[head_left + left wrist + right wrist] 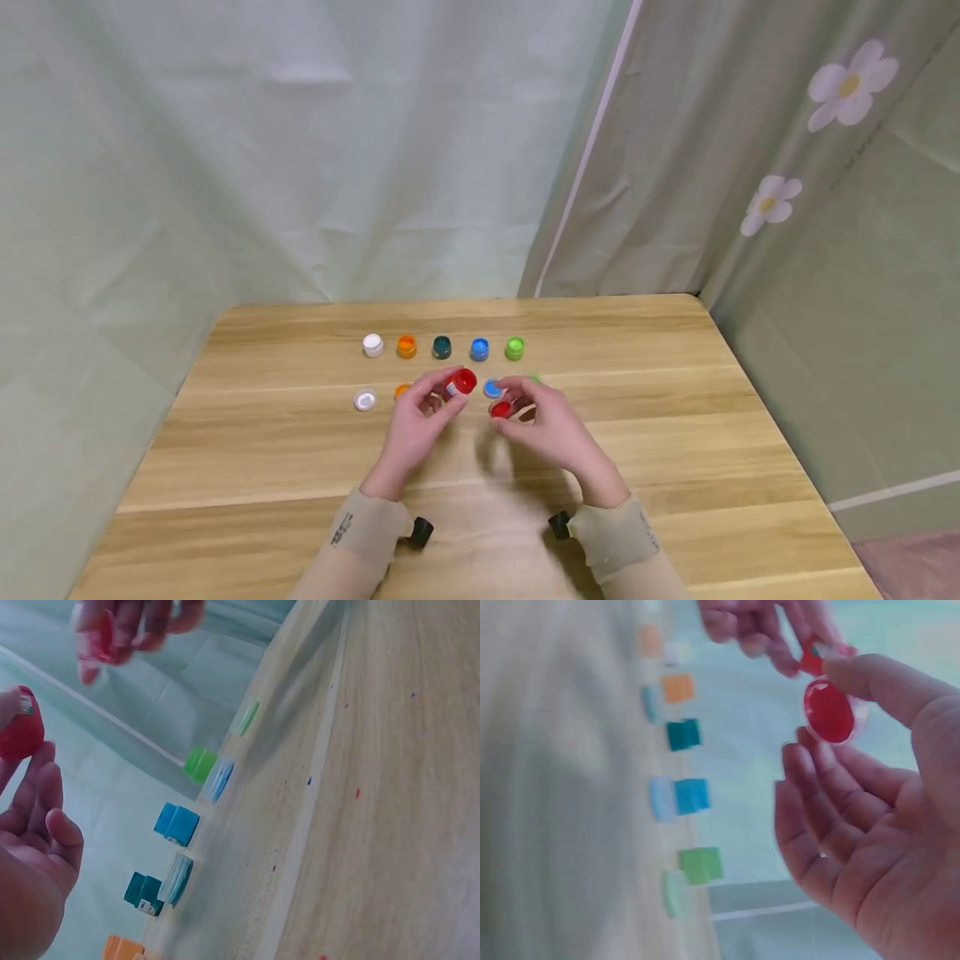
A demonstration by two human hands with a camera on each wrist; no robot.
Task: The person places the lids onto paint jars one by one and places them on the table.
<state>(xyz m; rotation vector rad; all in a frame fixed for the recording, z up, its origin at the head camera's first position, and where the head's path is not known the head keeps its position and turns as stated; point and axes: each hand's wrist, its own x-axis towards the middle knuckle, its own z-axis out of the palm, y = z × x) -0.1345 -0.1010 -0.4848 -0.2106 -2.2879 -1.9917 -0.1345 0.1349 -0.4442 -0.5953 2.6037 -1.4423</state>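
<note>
My left hand (417, 421) grips a small red paint jar (462, 382) between thumb and fingers, above the table; its top is uncovered and red paint shows inside. To the right, my right hand (547, 422) pinches the round red lid (501, 409) by its edge. In the right wrist view, the paint-coated inner side of the lid (830, 711) faces the camera. Jar and lid are apart. The left wrist view shows the red jar (22, 727) held at the left edge, while the right hand (139, 626) appears blurred at the top.
Behind the hands stand open paint jars in a row: white (372, 346), orange (407, 347), dark green (442, 347), blue (480, 349) and light green (514, 348). Lids lie before them, including a white lid (365, 401) and a blue lid (492, 388). Curtains surround the wooden table (247, 467).
</note>
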